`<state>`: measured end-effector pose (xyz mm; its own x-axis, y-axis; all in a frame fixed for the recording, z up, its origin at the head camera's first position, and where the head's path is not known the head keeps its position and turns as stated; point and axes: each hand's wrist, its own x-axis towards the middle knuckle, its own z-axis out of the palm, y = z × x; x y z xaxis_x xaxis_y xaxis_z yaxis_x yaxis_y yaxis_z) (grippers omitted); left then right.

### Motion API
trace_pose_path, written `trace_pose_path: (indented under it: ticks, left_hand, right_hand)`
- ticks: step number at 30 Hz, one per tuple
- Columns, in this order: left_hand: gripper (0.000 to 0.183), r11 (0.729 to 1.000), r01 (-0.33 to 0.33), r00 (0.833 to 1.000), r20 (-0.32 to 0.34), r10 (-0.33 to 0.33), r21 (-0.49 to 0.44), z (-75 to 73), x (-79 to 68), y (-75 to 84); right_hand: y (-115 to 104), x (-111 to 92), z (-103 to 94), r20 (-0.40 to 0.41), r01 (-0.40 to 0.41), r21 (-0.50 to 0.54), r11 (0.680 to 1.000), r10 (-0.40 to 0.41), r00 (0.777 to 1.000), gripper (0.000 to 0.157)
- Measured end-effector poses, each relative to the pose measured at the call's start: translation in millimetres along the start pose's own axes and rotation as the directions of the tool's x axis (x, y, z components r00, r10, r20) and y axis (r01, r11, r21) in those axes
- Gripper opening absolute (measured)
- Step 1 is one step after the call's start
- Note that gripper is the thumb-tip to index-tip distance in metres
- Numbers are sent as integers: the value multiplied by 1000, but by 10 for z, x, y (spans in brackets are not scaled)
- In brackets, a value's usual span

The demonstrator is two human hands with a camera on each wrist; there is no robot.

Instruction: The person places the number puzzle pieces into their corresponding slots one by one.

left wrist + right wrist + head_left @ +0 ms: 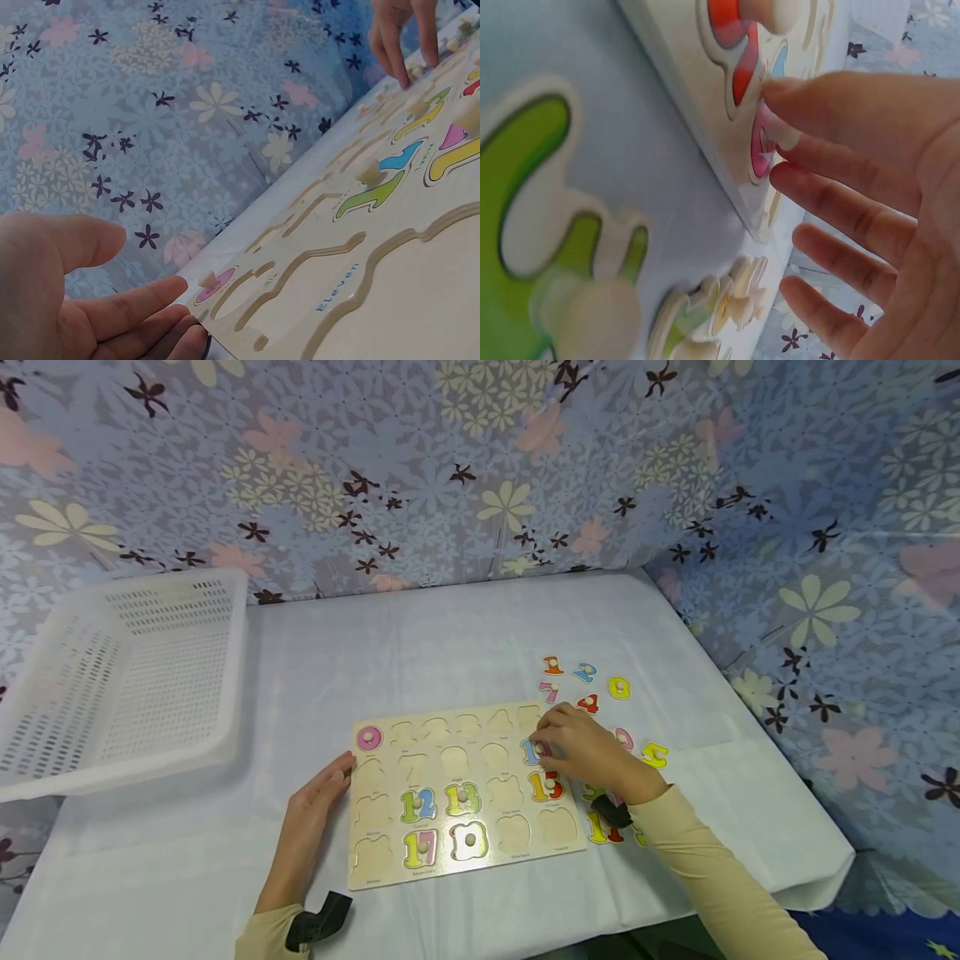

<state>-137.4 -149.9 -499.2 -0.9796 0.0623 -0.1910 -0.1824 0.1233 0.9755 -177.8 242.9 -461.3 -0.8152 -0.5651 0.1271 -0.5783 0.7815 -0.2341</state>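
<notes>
A wooden number puzzle board (405,877) lies on the table with several pieces set in it, among them the pink zero (369,738), the 12 (417,805) and the 15 (547,787). My right hand (588,747) pinches the knob of the number 10 piece (760,146) between thumb and index finger, at a slot by the board's right edge. In the right wrist view the other fingers stand apart from it. Beside the board's left edge is my left hand (318,802), fingers extended and fingertips at the edge, holding nothing.
Loose number pieces lie right of the board, including a red 1 (552,666), a blue 2 (585,672), a yellow 8 (618,687) and a yellow 5 (655,755). Some are partly hidden under my right wrist. A white plastic basket (237,677) stands at the left.
</notes>
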Motion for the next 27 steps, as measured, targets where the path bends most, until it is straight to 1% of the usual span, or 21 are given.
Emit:
trace_pose_path:
  ticks: [4,7,10,12,15,17,21,24,27]
  left_hand:
    - [55,1000,-7,1000,4,7,-6,8,9,-4]
    - [56,1000,1,1000,-1,-1,8,15,12,-6]
    - [57,1000,12,1000,-7,-12,21,17,10,-8]
    - [57,1000,15,1000,-9,-15,22,16,6,-6]
    - [57,1000,14,1000,-8,-14,23,17,3,2]
    - [57,1000,14,1000,-6,-14,23,18,1,7]
    - [58,999,16,1000,-2,-16,31,22,-1,12]
    - [58,999,20,1000,-5,-20,39,23,2,13]
    - [58,999,22,1000,-5,-21,40,28,4,12]
  right_hand:
    - [-24,4,14,-12,-11,3,1000,11,1000,24]
    - [-38,-8,10,-33,-5,-9,1000,5,999,24]
    - [-38,-63,-25,-69,-12,-17,1000,11,998,23]
    - [-28,-136,-67,-90,-37,-22,999,35,995,25]
    - [26,-292,-144,-103,-99,1,995,98,990,29]
    - [85,-411,-195,-97,-145,13,989,146,985,31]
    - [246,-642,-301,-87,-228,23,973,229,969,31]
    - [344,-786,-391,-82,-308,-18,951,305,949,33]
    - [415,-920,-461,-63,-402,-63,913,399,915,40]
